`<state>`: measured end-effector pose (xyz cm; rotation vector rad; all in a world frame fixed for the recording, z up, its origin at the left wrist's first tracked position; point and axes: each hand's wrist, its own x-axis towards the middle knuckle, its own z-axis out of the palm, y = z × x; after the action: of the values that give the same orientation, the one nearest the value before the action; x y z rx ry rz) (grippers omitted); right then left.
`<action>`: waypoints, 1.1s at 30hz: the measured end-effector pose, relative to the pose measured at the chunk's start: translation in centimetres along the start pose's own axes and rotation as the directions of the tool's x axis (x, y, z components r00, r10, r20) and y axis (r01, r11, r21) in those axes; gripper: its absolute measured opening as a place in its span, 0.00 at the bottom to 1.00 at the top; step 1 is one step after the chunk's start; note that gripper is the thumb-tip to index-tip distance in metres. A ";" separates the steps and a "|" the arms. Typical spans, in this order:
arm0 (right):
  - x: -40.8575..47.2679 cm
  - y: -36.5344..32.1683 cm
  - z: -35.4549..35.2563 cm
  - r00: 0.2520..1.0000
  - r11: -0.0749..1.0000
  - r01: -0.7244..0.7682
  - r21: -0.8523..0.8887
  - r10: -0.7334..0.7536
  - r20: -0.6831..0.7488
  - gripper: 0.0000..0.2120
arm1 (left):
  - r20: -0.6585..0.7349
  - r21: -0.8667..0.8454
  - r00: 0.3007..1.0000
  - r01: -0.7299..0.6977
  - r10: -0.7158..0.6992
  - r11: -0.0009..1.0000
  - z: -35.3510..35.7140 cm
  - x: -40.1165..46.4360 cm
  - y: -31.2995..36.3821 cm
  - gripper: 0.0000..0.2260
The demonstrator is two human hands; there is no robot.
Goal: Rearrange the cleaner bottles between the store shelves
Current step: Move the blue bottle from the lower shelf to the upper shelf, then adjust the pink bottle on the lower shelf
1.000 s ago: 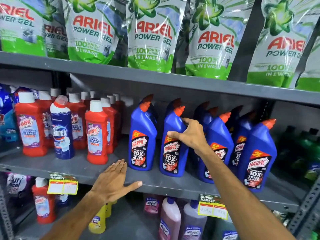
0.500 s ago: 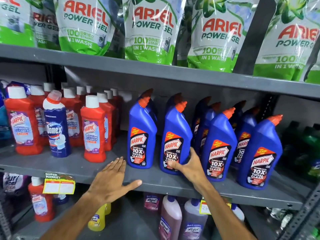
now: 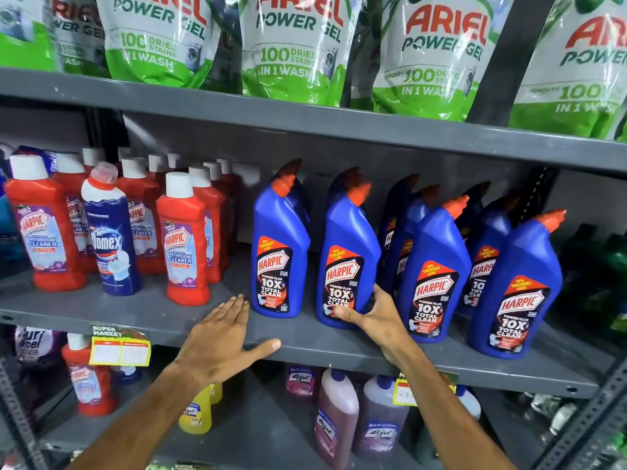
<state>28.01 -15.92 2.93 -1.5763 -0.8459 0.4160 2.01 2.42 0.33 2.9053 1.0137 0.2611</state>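
Blue Harpic toilet cleaner bottles with orange caps stand in rows on the grey middle shelf (image 3: 305, 344). My right hand (image 3: 371, 313) grips the base of the second front blue bottle (image 3: 349, 252), thumb across its label and fingers around its right side. To its left stands another blue Harpic bottle (image 3: 280, 245). My left hand (image 3: 225, 337) lies flat on the shelf's front edge with fingers spread, holding nothing, its fingertips just left of that bottle. Red Harpic bathroom cleaner bottles (image 3: 185, 239) and one dark blue Domex bottle (image 3: 110, 239) stand further left.
Green and white Ariel Power Gel pouches (image 3: 298, 45) fill the top shelf. The lower shelf holds purple Lizol bottles (image 3: 336, 422), a yellow bottle (image 3: 196, 412) and a red bottle (image 3: 90, 381). Yellow price tags (image 3: 118, 349) hang from the shelf edge. A perforated upright (image 3: 590, 422) stands at right.
My right hand dropped from the upper body of the second blue bottle to its base. The left hand stayed flat on the shelf edge. The view moved closer.
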 end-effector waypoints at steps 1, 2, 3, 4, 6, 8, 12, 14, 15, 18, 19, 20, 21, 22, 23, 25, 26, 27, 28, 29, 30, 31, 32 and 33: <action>0.0 0.0 0.0 1.000 1.000 -0.003 0.003 0.003 -0.001 0.36 | 0.004 -0.002 1.000 0.000 0.000 1.000 -0.1 0.0 0.0 0.63; 0.0 0.0 0.1 1.000 1.000 -0.004 0.004 0.004 -0.007 0.36 | 0.008 -0.005 1.000 -0.001 0.001 1.000 -0.1 0.0 0.1 0.63; -0.1 -0.1 0.1 1.000 1.000 -0.003 0.004 0.003 -0.017 0.37 | 0.013 -0.010 1.000 -0.002 0.002 1.000 -0.1 0.0 0.1 0.63; -0.2 -0.1 0.1 1.000 1.000 0.002 0.003 -0.002 -0.030 0.39 | 0.015 -0.014 1.000 -0.002 0.002 1.000 -0.1 -0.1 0.1 0.62; -0.8 -0.1 0.3 0.998 0.999 0.019 -0.029 -0.021 -0.063 0.45 | -0.005 -0.014 1.000 0.000 0.000 1.000 -0.1 -0.2 0.1 0.62; -1.9 -0.1 0.4 0.993 0.993 0.045 -0.112 -0.056 -0.100 0.51 | -0.048 0.006 0.999 -0.002 0.002 1.000 0.0 -0.5 0.3 0.61; -4.9 0.4 0.7 0.972 0.964 0.109 -0.244 -0.154 -0.175 0.52 | -0.145 0.016 0.989 0.012 -0.010 1.000 0.7 -2.0 0.9 0.56; -7.0 1.0 1.3 0.951 0.944 0.137 -0.301 -0.211 -0.226 0.48 | -0.253 0.030 0.966 -0.039 0.045 0.999 1.9 -3.4 1.3 0.52; -8.0 1.3 1.5 0.929 0.928 0.163 -0.336 -0.259 -0.264 0.44 | -0.319 0.038 0.944 -0.080 0.088 0.996 2.8 -4.3 1.5 0.49; -11.6 3.6 2.7 0.824 0.859 0.243 -0.450 -0.427 -0.372 0.25 | -0.403 0.021 0.897 -0.187 0.179 0.982 7.3 -7.8 1.8 0.43; -12.8 4.6 3.1 0.788 0.838 0.269 -0.474 -0.474 -0.392 0.20 | -0.395 0.015 0.897 -0.207 0.196 0.978 9.1 -9.0 1.7 0.43; -13.8 5.6 3.6 0.760 0.822 0.290 -0.491 -0.509 -0.403 0.17 | -0.372 0.013 0.904 -0.222 0.210 0.975 10.8 -9.9 1.6 0.42; -14.7 6.8 4.0 0.756 0.820 0.291 -0.493 -0.513 -0.406 0.16 | -0.327 0.010 0.920 -0.225 0.216 0.974 12.4 -10.8 1.4 0.41; -15.4 8.1 4.4 0.776 0.834 0.268 -0.482 -0.484 -0.405 0.15 | -0.275 0.003 0.938 -0.221 0.213 0.975 13.9 -11.5 1.3 0.41; -16.0 9.3 4.8 0.809 0.857 0.222 -0.465 -0.428 -0.403 0.16 | -0.218 -0.012 0.954 -0.213 0.205 0.977 15.2 -12.0 1.0 0.41; -16.9 11.6 5.4 0.867 0.902 0.098 -0.421 -0.285 -0.408 0.20 | -0.133 -0.037 0.972 -0.199 0.192 0.979 17.4 -12.5 0.4 0.42; -17.2 12.8 5.7 0.887 0.916 0.035 -0.399 -0.212 -0.410 0.23 | -0.097 -0.039 0.976 -0.198 0.194 0.979 18.6 -12.6 0.0 0.42; -17.3 14.0 6.1 0.899 0.925 -0.021 -0.379 -0.148 -0.412 0.25 | -0.066 -0.035 0.978 -0.199 0.197 0.979 19.6 -12.5 -0.4 0.43; -17.3 15.0 6.6 0.905 0.929 -0.069 -0.363 -0.095 -0.414 0.27 | -0.033 -0.032 0.979 -0.200 0.199 0.979 20.7 -12.3 -0.7 0.43; -17.3 16.0 7.0 0.905 0.931 -0.118 -0.346 -0.043 -0.423 0.29 | 0.001 -0.032 0.981 -0.193 0.193 0.981 21.7 -12.1 -1.0 0.44; -17.1 16.7 7.4 0.898 0.934 -0.160 -0.318 0.004 -0.441 0.31 | 0.033 -0.035 0.981 -0.188 0.189 0.982 22.5 -11.8 -1.3 0.45; -16.9 17.6 7.8 0.887 0.939 -0.200 -0.281 0.051 -0.460 0.32 | 0.067 -0.042 0.980 -0.185 0.188 0.982 23.5 -11.4 -1.5 0.46; -16.6 18.4 8.2 0.875 0.943 -0.234 -0.238 0.098 -0.473 0.33 | 0.098 -0.052 0.977 -0.186 0.190 0.981 24.4 -10.9 -1.7 0.46; -16.3 19.2 8.6 0.869 0.945 -0.255 -0.206 0.130 -0.477 0.34 | 0.127 -0.062 0.972 -0.192 0.198 0.979 25.4 -10.3 -1.9 0.47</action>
<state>16.55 -21.53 -20.42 -1.9155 -0.3841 0.0577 -2.62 -2.35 -26.35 2.9327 0.6931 0.0975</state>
